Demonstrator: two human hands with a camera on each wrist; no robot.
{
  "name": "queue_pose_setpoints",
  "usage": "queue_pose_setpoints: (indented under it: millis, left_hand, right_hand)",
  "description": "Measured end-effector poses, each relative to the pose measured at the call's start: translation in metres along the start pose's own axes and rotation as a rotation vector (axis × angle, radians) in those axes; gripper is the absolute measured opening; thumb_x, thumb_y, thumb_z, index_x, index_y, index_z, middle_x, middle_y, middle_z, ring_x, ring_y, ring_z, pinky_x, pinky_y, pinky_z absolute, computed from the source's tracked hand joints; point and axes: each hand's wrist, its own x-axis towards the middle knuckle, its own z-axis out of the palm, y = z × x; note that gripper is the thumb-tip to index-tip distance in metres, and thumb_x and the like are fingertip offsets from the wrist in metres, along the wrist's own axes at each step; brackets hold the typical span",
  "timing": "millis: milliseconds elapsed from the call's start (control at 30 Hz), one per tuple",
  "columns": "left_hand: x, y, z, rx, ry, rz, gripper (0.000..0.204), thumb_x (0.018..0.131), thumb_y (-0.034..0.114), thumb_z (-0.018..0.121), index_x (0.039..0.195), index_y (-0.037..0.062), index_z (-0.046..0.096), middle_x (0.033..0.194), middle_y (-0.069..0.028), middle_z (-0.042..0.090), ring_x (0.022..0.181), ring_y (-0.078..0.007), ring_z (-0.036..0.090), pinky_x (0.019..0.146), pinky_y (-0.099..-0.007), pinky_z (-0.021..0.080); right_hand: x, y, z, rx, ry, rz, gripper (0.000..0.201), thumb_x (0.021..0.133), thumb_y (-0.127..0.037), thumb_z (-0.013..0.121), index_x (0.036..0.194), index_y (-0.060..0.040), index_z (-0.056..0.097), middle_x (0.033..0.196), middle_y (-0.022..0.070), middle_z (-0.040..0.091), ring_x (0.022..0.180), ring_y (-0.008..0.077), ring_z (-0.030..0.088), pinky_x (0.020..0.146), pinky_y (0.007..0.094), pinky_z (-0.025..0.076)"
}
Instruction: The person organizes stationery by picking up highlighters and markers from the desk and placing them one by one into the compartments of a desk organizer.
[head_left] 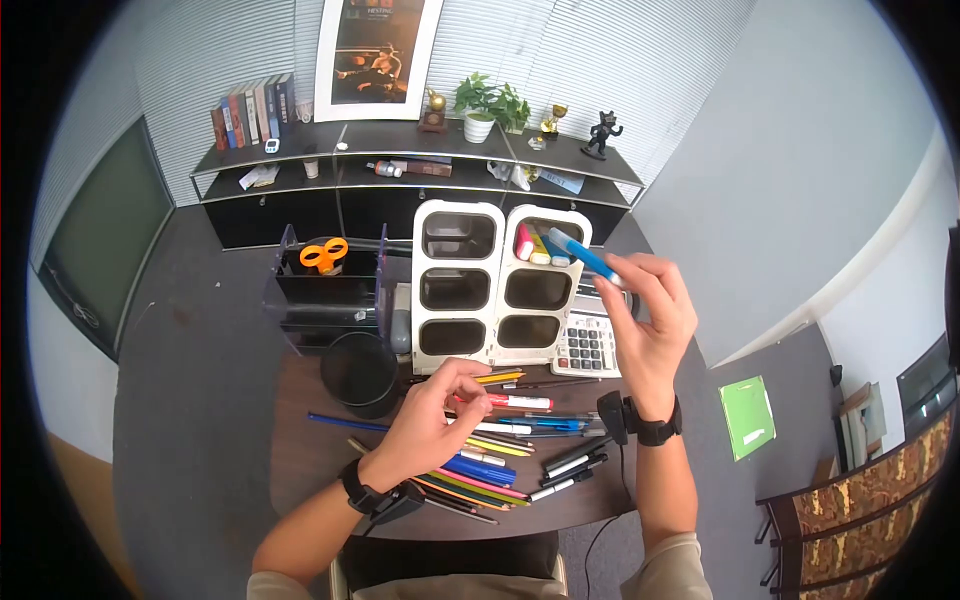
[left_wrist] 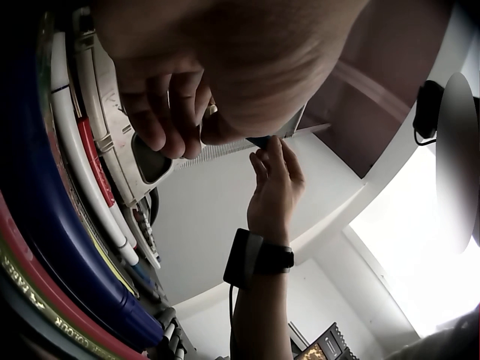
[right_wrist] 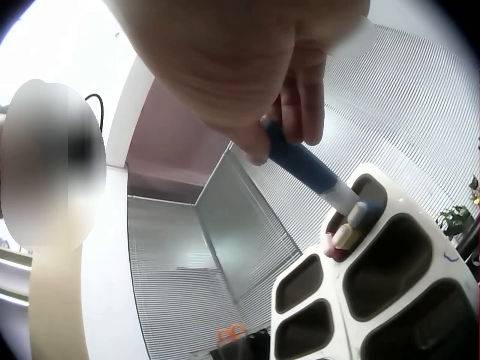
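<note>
Right hand [head_left: 648, 318]: raised above the bench, fingers [right_wrist: 300, 105] clamped on a blue highlighter [head_left: 583, 256]; its far tip points down toward the top right compartment of the white desk organizer [head_left: 500, 285].
Blue highlighter: blue barrel with a pale, whitish end away from the fingers; held tilted, not upright. The right wrist view shows that end just above the compartment mouth, where other highlighters [right_wrist: 346, 229] already stand.
Left hand [head_left: 432, 420]: low over the loose spread of pens and pencils [head_left: 500, 455] on the bench, fingertips pinching a red-and-white marker [head_left: 515, 402] that lies just beyond them.
Red-and-white marker: red cap end near the fingers, white barrel, lying flat among the others.
Near the fingers: calculator [head_left: 590, 340] directly under the right palm; black round cup [head_left: 360, 372] off to the far side of the left hand; orange scissors [head_left: 324, 253] in a clear holder beyond that.
Risk, right: the compartment is partly filled; the tilted highlighter may catch on those standing inside or on the rim and tip out onto the calculator.
Risk, left: pinching one marker out of a crowded pile could roll its neighbours toward the bench edge nearest the person.
Risk, attention: both hands working at once, well apart; one grip may slacken.
</note>
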Motion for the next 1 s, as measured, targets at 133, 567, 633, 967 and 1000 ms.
queue_pose_setpoints:
  millis: [133, 567, 633, 967, 1000]
  left_hand:
    - [0.0, 0.005, -0.001, -0.031, 0.024, -0.02, 0.033, 0.11, 0.003, 0.069, 0.141, -0.0004, 0.06, 0.105, -0.0078, 0.08, 0.1, -0.0149, 0.079, 0.087, -0.0294, 0.06]
    - [0.0, -0.002, -0.001, 0.053, 0.03, 0.009, 0.024, 0.107, 0.003, 0.072, 0.13, 0.0025, 0.068, 0.105, -0.0065, 0.079, 0.099, -0.0147, 0.076, 0.085, -0.0299, 0.058]
    - [-0.001, 0.0, -0.001, 0.046, 0.027, 0.003, 0.023, 0.107, 0.003, 0.072, 0.129, 0.0022, 0.069, 0.106, -0.0067, 0.079, 0.099, -0.0149, 0.076, 0.085, -0.0301, 0.058]
    - [-0.001, -0.002, -0.002, 0.041, 0.013, -0.006, 0.031, 0.103, -0.004, 0.069, 0.133, 0.0018, 0.067, 0.112, -0.0088, 0.076, 0.106, -0.0168, 0.075, 0.091, -0.0319, 0.06]
    - [-0.001, -0.004, -0.002, 0.039, 0.017, -0.007, 0.031, 0.103, -0.004, 0.069, 0.133, 0.0018, 0.067, 0.112, -0.0088, 0.076, 0.106, -0.0168, 0.075, 0.091, -0.0319, 0.06]
  right_hand:
    - [0.005, 0.005, 0.014, 0.004, -0.079, -0.013, 0.028, 0.09, 0.004, 0.089, 0.116, -0.0026, 0.083, 0.108, 0.0084, 0.073, 0.089, 0.0194, 0.075, 0.075, 0.0322, 0.062]
    - [0.003, 0.013, 0.021, 0.01, -0.252, 0.027, 0.025, 0.093, 0.005, 0.083, 0.117, -0.0022, 0.081, 0.127, 0.0094, 0.074, 0.099, 0.0229, 0.076, 0.079, 0.0348, 0.065]
    - [0.0, 0.016, 0.023, -0.001, -0.257, 0.018, 0.024, 0.093, 0.005, 0.082, 0.117, -0.0017, 0.081, 0.129, 0.0094, 0.074, 0.101, 0.0244, 0.077, 0.081, 0.0354, 0.065]
    - [-0.01, -0.012, 0.005, 0.087, -0.31, 0.092, 0.015, 0.095, 0.003, 0.079, 0.109, -0.0016, 0.079, 0.112, 0.0105, 0.078, 0.096, 0.0279, 0.077, 0.079, 0.038, 0.063]
    - [-0.016, -0.017, 0.001, 0.142, -0.409, 0.165, 0.012, 0.095, 0.003, 0.078, 0.106, -0.0018, 0.079, 0.106, 0.0103, 0.078, 0.092, 0.0281, 0.076, 0.077, 0.0382, 0.063]
